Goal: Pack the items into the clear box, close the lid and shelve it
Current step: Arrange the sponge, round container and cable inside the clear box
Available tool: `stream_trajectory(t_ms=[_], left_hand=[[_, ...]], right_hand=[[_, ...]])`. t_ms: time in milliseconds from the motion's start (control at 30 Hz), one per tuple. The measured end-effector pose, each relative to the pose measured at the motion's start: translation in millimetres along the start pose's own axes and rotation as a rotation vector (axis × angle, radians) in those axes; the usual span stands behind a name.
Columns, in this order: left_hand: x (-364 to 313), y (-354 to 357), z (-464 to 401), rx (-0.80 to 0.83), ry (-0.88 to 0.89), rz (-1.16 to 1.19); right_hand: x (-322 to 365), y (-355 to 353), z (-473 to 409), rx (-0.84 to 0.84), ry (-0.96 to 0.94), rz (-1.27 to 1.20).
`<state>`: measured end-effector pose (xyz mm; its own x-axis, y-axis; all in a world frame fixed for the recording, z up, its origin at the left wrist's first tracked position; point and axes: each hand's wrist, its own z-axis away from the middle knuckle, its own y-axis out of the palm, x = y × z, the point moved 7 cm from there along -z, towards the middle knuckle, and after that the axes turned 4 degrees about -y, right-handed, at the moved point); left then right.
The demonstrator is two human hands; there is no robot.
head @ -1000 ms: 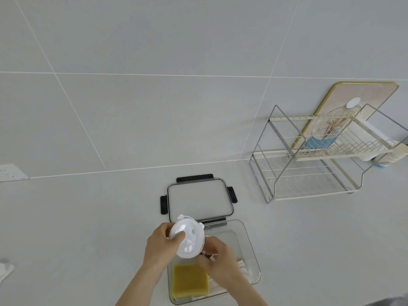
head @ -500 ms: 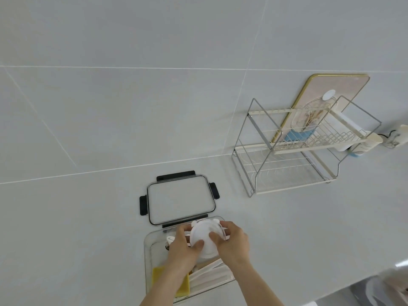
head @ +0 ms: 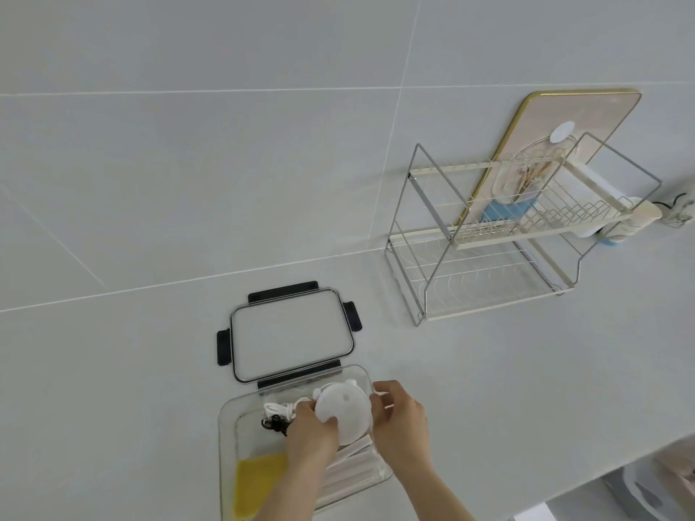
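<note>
The clear box (head: 227,438) sits on the white counter at the bottom centre. Inside it lie a yellow sponge (head: 257,485), white packets (head: 355,470), a white cord (head: 278,409) and a small black item (head: 272,424). A round white gadget with small ears (head: 344,408) is down in the box's far right corner. My left hand (head: 312,434) grips its near left edge and my right hand (head: 400,419) holds its right edge. The clear lid with black clips (head: 291,334) lies flat just behind the box.
A two-tier wire rack (head: 489,253) stands at the right against the tiled wall, with a pink gold-rimmed board (head: 586,118) behind it and a white bottle (head: 635,220) beside it. The counter's front edge runs at the lower right, with a grey bin (head: 647,494) below.
Both hands have lowered the round white gadget from above the box into its far right corner. The view has shifted, so the box and rack sit differently in frame.
</note>
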<state>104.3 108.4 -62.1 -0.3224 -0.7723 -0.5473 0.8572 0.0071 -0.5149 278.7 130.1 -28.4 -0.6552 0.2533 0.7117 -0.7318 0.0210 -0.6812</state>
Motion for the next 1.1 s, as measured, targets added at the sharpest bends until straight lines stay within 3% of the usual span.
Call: stream_trajectory(t_ms=[200,367,433,633,800,933,1000,1100], left_hand=[[-13,1,10,-0.174,0.179,-0.297],[-12,2,15,-0.218,0.254,-0.471],[-11,4,14,-0.208,0.248,-0.458],[-6,-4,15,-0.212,0.183,-0.119],[-11,-11,28,-0.183,0.356,-0.433],[-14,-20,45,-0.198,0.579,-0.66],[-10,-15,53,-0.158,0.742,-0.741],[3,-3,57,-0.024,0.761,-0.926]], right_hand=[[-3,6,2,-0.022,-0.07,0.054],[-7,9,6,-0.001,-0.09,0.073],[-8,9,7,0.002,-0.093,0.078],[-6,6,7,0.007,-0.09,0.084],[4,0,10,-0.079,-0.126,0.092],[36,-9,17,-0.162,-0.408,0.237],[51,-3,22,-0.107,-0.577,0.322],[56,14,29,0.018,-0.717,0.456]])
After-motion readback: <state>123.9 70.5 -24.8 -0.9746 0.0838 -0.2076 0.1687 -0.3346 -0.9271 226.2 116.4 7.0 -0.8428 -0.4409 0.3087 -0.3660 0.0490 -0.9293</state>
